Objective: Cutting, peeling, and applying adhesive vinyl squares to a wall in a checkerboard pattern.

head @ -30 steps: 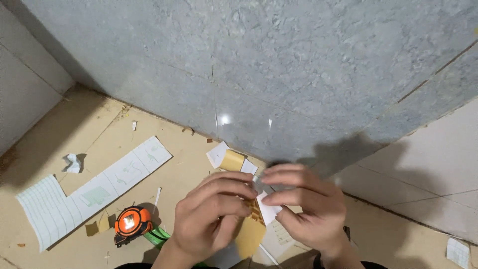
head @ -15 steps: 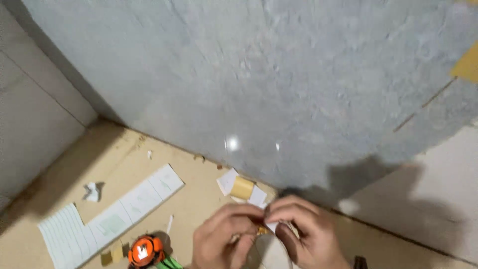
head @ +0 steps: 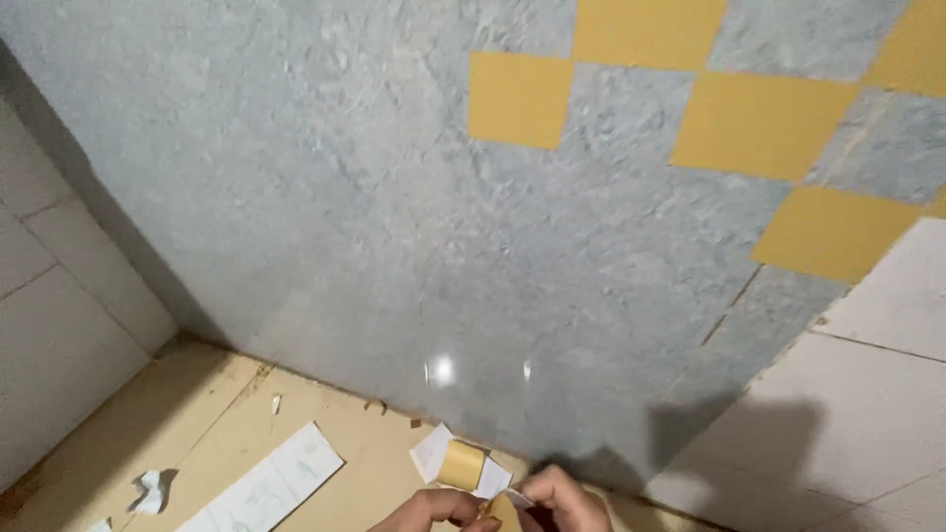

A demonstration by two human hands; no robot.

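Note:
At the bottom edge of the view my left hand point(head: 432, 510) and my right hand point(head: 564, 500) meet, fingertips pinched together on a small yellow sticker piece with white backing point(head: 505, 504). Most of both hands is cut off by the frame. Just beyond them on the floor lies a curled yellow sticker point(head: 459, 463) on white backing paper point(head: 432, 451). The grey wall panel point(head: 374, 227) rises ahead, with several yellow squares point(head: 518, 99) stuck on it in a checker pattern at the upper right.
A long white backing strip point(head: 266, 488) and a crumpled paper scrap point(head: 148, 491) lie on the tan floor point(head: 217, 414) at the left. White tiled wall point(head: 59, 335) stands at the left, pale tiles point(head: 867, 394) at the right.
The view has tilted upward, bringing the yellow squares on the wall into sight. My hands have slid to the bottom edge; the orange tape measure has left the frame.

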